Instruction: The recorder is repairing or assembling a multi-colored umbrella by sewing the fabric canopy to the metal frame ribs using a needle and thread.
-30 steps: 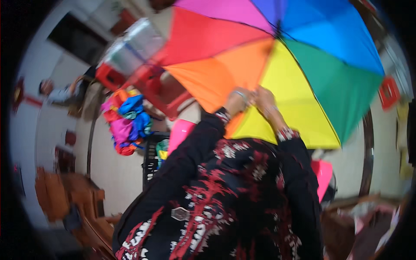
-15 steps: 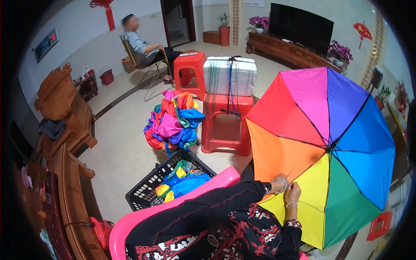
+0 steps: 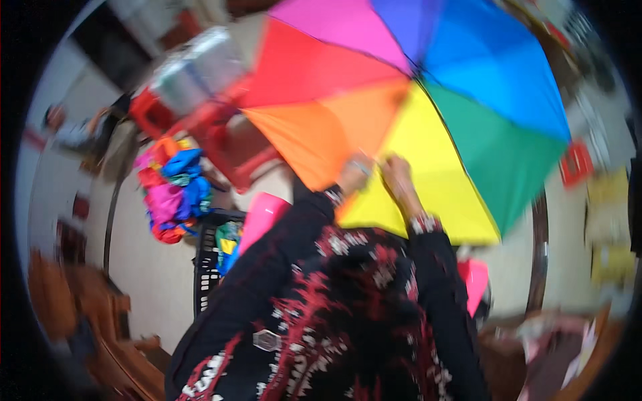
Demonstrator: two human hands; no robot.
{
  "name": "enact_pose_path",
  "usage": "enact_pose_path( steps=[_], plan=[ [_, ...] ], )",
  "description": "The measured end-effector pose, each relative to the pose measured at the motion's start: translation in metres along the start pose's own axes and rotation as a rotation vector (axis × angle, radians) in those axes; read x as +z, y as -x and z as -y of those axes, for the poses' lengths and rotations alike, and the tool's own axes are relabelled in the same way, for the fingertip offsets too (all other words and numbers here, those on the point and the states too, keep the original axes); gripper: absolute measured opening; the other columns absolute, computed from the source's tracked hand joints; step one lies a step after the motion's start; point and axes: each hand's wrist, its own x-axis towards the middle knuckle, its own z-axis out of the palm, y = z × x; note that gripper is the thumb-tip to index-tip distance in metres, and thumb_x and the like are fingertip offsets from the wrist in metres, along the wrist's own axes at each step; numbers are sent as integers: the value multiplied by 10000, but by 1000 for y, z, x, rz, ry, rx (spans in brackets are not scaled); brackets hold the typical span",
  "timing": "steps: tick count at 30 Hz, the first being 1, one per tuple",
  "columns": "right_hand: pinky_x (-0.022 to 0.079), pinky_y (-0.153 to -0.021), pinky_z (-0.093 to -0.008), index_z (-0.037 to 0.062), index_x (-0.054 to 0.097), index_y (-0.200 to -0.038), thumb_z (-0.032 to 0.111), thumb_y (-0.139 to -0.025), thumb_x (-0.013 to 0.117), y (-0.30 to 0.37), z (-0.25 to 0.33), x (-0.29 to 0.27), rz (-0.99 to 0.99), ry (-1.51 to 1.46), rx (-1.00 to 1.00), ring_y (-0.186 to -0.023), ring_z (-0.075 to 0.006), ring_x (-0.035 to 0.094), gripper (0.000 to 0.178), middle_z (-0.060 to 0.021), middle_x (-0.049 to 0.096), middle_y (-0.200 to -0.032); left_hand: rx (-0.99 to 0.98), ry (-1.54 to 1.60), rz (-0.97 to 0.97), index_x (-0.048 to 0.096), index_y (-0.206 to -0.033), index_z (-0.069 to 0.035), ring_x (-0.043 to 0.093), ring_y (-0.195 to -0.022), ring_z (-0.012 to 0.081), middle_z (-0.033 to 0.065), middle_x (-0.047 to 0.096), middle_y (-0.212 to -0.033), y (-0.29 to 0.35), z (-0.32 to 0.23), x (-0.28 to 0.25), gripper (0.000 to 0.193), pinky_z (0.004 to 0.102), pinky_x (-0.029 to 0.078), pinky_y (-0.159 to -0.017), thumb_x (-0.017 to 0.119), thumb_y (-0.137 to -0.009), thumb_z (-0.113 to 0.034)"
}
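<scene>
An open umbrella (image 3: 475, 120) with rainbow panels spreads in front of me, its inner side and dark ribs facing me. At the seam between its orange and yellow panels, my left hand (image 3: 356, 172) is closed in a pinch. Just to the right, against the yellow panel, my right hand (image 3: 398, 177) is also closed, fingers drawn together at the same seam. Both seem to grip the umbrella at its rib there; motion blur hides the fingertips and any small part between them.
Left of me lies a heap of crumpled multicoloured cloth (image 3: 175, 194), beside a black slatted crate (image 3: 206, 267) holding more cloth. Red plastic stools (image 3: 231, 150) stand beyond, one bearing a pale wrapped bundle (image 3: 200, 70). A pink chair (image 3: 264, 217) surrounds me. Another person (image 3: 77, 134) sits far left.
My view has swung round and tilted down, so the room appears turned and blurred. The umbrella and both hands now sit higher and further left in the picture. My hands stay at the orange-yellow seam.
</scene>
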Motion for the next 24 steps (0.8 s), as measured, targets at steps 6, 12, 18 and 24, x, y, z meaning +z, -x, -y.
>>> enact_pose_path(
  steps=[6, 12, 18, 24],
  plan=[
    [495, -499, -322, 37, 627, -738, 133, -790, 502, -13, -45, 4, -200, -166, 129, -514, -196, 615, 166, -112, 622, -611, -920, 1562, 120, 531, -658, -34, 490, -426, 206, 96, 568, -574, -12, -40, -79, 219, 331, 363, -377, 413, -823, -117],
    [483, -447, -305, 15, 618, -749, 113, -795, 506, -7, -40, -15, 45, -415, 333, -481, -156, 599, 155, -107, 606, -605, -939, 1433, 150, 518, -710, -1, 453, -380, 183, 128, 577, -586, -3, -49, -94, 221, 317, 327, -349, 376, -848, -101],
    [504, -601, -367, 25, 631, -765, 137, -763, 539, 1, -29, -17, -328, -351, 149, -617, -258, 621, 145, -136, 638, -701, -936, 1550, 48, 513, -812, 39, 552, -449, 205, 141, 602, -649, -3, -43, -91, 155, 290, 368, -359, 414, -853, -73],
    [507, -675, -401, 35, 638, -744, 151, -750, 534, -1, -16, -24, -665, -105, -108, -685, -317, 624, 156, -158, 645, -744, -918, 1553, 63, 507, -856, 49, 591, -494, 229, 146, 606, -666, -1, -34, -91, 127, 279, 390, -367, 442, -856, -61]
  ],
)
